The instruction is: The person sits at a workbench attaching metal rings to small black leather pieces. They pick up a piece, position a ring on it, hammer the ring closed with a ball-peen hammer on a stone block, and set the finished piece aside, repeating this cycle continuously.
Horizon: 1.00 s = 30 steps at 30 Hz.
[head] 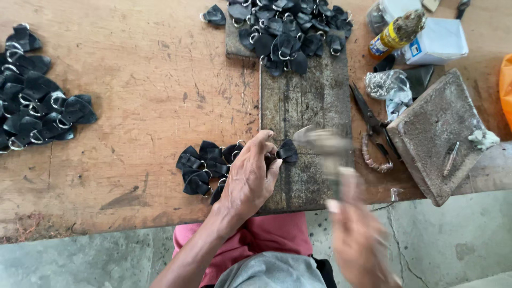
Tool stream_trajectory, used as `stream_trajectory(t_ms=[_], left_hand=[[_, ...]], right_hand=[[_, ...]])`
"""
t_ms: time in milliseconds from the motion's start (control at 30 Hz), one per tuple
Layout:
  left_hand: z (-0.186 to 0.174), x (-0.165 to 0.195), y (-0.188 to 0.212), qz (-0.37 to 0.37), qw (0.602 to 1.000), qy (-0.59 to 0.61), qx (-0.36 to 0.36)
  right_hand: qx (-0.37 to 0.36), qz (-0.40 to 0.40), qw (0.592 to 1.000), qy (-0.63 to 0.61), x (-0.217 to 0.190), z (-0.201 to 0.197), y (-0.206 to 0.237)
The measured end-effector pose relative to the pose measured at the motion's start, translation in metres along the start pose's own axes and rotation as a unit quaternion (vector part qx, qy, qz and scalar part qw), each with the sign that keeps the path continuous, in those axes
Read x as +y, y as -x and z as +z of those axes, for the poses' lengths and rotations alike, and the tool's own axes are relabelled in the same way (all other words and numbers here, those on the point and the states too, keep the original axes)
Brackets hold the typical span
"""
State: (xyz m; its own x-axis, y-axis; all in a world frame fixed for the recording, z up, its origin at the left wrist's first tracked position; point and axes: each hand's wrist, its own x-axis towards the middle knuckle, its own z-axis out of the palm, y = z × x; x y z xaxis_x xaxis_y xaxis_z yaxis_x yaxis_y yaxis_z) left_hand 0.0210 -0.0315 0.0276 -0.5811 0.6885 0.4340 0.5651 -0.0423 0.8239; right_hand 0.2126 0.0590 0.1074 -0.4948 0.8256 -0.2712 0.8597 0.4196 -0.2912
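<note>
Head view: left hand [249, 178] presses down on a black tab [287, 151], fingers curled closed over its near end, pinning it flat on the grey slab [306, 101] that lies on the wooden table [144, 80]. Right hand [358, 234] is wrapped shut around the handle of a hammer [322, 143], whose head hangs just right of the tab; both hammer and hand are blurred, so the exact grip cannot be read.

A small heap of tabs [201, 169] with metal rings sits just left of the left hand. A bigger pile [290, 29] lies at the far end of the slab, and another pile [37, 98] lies at the table's left edge. Scissors [369, 118] rest right of the slab, beside a tilted stone block [434, 133]; a bottle [397, 32] and a white box [440, 40] stand beyond.

To strike well, I judge the fingertips should stay back from the tab's far end, the tab flat on the slab, and the hammer face square on the fold. A slanted blow could skid toward the fingers.
</note>
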Motion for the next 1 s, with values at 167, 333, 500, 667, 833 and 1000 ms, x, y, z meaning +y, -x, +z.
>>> stream_trajectory(t_ms=[167,333,500,667,833,1000], left_hand=[[-0.007,0.004,-0.004,-0.032,0.997,-0.021,-0.06],[0.001,-0.003,-0.055,0.011,0.99,-0.13,-0.051],[-0.033,-0.014,-0.096,0.114,0.959,-0.26,-0.015],[-0.069,0.003,-0.064,-0.119,0.899,-0.245,-0.342],[-0.076,0.016,-0.042,-0.057,0.939,-0.211,-0.267],[-0.073,0.001,-0.042,-0.056,0.949,-0.231,-0.209]], right_hand=[[0.122,-0.328,0.932,-0.097,0.019,0.016,-0.023],[0.042,-0.014,0.959,-0.281,0.018,0.028,-0.03],[0.02,-0.026,0.894,-0.447,0.022,0.037,-0.041],[0.009,-0.036,0.887,-0.461,0.031,0.04,-0.042],[0.008,-0.064,0.88,-0.471,0.028,0.039,-0.041],[0.013,-0.047,0.889,-0.456,0.024,0.037,-0.042]])
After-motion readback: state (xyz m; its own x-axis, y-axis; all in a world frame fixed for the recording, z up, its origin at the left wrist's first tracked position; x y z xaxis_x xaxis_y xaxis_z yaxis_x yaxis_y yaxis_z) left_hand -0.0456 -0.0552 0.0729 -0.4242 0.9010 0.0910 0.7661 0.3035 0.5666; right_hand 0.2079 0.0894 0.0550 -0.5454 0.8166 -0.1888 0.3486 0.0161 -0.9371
